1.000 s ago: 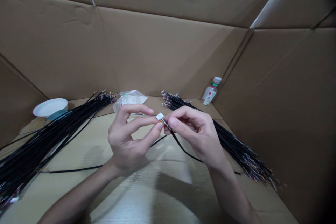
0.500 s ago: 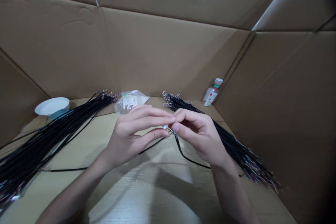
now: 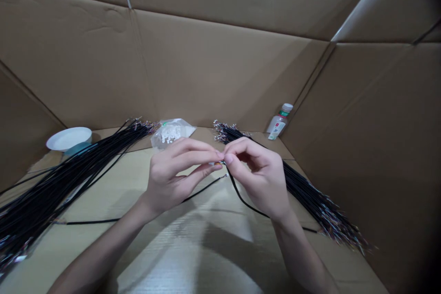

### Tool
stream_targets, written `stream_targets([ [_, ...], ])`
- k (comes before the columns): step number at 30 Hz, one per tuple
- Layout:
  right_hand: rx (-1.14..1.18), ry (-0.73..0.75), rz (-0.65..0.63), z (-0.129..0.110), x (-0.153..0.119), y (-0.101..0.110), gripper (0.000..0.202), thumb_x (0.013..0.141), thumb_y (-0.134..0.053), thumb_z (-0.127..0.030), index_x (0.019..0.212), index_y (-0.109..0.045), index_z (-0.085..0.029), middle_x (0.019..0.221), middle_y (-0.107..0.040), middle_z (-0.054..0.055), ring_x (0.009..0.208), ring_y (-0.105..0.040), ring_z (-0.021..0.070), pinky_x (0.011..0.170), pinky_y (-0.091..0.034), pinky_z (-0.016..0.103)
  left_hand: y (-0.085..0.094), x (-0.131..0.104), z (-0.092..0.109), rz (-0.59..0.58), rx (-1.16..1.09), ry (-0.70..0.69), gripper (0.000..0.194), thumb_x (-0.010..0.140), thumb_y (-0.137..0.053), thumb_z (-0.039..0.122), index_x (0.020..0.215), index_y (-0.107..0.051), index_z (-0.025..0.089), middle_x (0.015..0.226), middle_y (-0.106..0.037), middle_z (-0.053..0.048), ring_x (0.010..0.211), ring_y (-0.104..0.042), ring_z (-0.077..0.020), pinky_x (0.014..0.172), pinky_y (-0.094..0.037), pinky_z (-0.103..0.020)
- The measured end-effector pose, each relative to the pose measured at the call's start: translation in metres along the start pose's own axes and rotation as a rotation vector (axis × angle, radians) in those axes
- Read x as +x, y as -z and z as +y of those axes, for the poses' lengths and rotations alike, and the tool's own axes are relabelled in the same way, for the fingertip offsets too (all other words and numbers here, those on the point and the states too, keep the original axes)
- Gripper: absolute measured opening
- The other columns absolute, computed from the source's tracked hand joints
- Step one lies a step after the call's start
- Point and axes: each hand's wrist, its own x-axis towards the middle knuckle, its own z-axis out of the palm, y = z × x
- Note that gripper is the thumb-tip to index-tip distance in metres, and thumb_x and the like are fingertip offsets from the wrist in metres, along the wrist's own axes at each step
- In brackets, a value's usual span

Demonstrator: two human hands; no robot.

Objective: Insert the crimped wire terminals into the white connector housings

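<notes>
Brown wall [image 3: 223,69] behind my desk [image 3: 127,177].
My left hand [image 3: 172,170] pinches a small plug [image 3: 217,163], my right hand [image 3: 260,177] its black cord [image 3: 237,191].

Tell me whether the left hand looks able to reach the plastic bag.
Probably yes: the plastic bag lies just beyond the left hand, nothing visible between, though that hand is pinching a small connector.
</notes>
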Motion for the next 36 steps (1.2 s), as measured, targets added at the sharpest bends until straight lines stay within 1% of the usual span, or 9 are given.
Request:
stream_targets([
  [5,-0.221,0.199,-0.071,-0.003,0.0,0.01,0.009,0.098,-0.067,-0.016,0.096,-0.071,-0.023,0.098,-0.073,0.004,0.086,-0.066,0.0175,0.072,-0.052,0.032,0.005,0.002,-0.004,-0.037,0.025,-0.022,0.03,0.09,-0.08,0.012,0.114,-0.079,0.029,0.093,-0.076,-0.001,0.079,-0.071,-0.0128,0.069,-0.059,-0.025],
  [8,-0.271,0.236,-0.162,-0.004,0.0,0.015,0.011,0.097,-0.066,-0.013,0.091,-0.066,-0.022,0.091,-0.069,0.002,0.08,-0.062,0.0154,0.07,-0.05,0.03,0.004,0.001,-0.004,-0.046,0.008,-0.037,0.03,0.09,-0.079,0.009,0.113,-0.078,0.027,0.092,-0.077,-0.001,0.077,-0.071,-0.0129,0.067,-0.057,-0.025],
  [11,-0.163,0.102,-0.201,-0.002,0.001,0.016,0.013,0.095,-0.066,-0.012,0.087,-0.064,-0.022,0.085,-0.064,0.0,0.075,-0.057,0.0134,0.068,-0.047,0.028,0.004,-0.001,-0.004,-0.057,-0.023,-0.052,0.027,0.091,-0.077,0.008,0.111,-0.079,0.027,0.094,-0.078,-0.002,0.077,-0.072,-0.0136,0.068,-0.059,-0.026],
  [14,0.049,-0.11,-0.2,0.002,0.003,0.017,0.012,0.097,-0.067,-0.022,0.086,-0.064,-0.021,0.081,-0.06,-0.001,0.072,-0.052,0.0129,0.063,-0.043,0.026,0.005,-0.002,-0.004,-0.099,-0.058,-0.094,0.026,0.095,-0.072,0.009,0.111,-0.079,0.029,0.096,-0.078,-0.002,0.081,-0.074,-0.0153,0.07,-0.061,-0.028],
  [17,0.232,-0.218,-0.23,0.009,0.007,0.017,0.019,0.096,-0.071,-0.032,0.084,-0.064,-0.02,0.078,-0.056,-0.001,0.069,-0.048,0.0125,0.063,-0.041,0.026,0.004,-0.002,-0.004,-0.111,-0.05,-0.106,0.026,0.096,-0.071,0.009,0.111,-0.079,0.029,0.096,-0.079,-0.002,0.081,-0.074,-0.0155,0.071,-0.062,-0.029],
  [22,0.381,-0.277,-0.199,0.015,0.011,0.012,0.021,0.097,-0.071,-0.037,0.085,-0.064,-0.021,0.081,-0.057,-0.002,0.07,-0.05,0.0123,0.068,-0.044,0.026,-0.001,-0.003,-0.008,0.055,-0.02,0.039,0.034,0.085,-0.085,0.01,0.112,-0.078,0.029,0.096,-0.079,0.0,0.083,-0.074,-0.0146,0.073,-0.061,-0.028],
  [27,0.465,-0.304,-0.175,0.015,0.007,0.001,0.019,0.106,-0.059,-0.036,0.093,-0.058,-0.022,0.09,-0.062,-0.001,0.081,-0.058,0.0123,0.077,-0.049,0.026,-0.006,-0.006,-0.011,0.092,-0.037,0.164,0.033,0.088,-0.081,0.007,0.113,-0.078,0.029,0.093,-0.081,0.001,0.081,-0.074,-0.0149,0.073,-0.06,-0.031],
  [31,0.53,-0.34,-0.173,0.014,0.003,-0.003,0.019,0.107,-0.057,-0.037,0.095,-0.055,-0.022,0.082,-0.065,-0.002,0.074,-0.061,0.0118,0.069,-0.051,0.025,-0.007,-0.007,-0.011,0.11,-0.014,0.194,0.029,0.09,-0.081,0.015,0.115,-0.077,0.031,0.089,-0.08,0.002,0.074,-0.073,-0.0132,0.069,-0.063,-0.029],
  [36,0.524,-0.342,-0.146,0.015,0.002,-0.006,0.02,0.106,-0.059,-0.039,0.096,-0.053,-0.023,0.074,-0.063,-0.005,0.062,-0.056,0.0091,0.057,-0.045,0.021,-0.008,-0.01,-0.012,0.132,0.004,0.186,0.042,0.084,-0.088,0.022,0.123,-0.072,0.028,0.093,-0.08,0.001,0.077,-0.077,-0.0148,0.076,-0.068,-0.029],
])
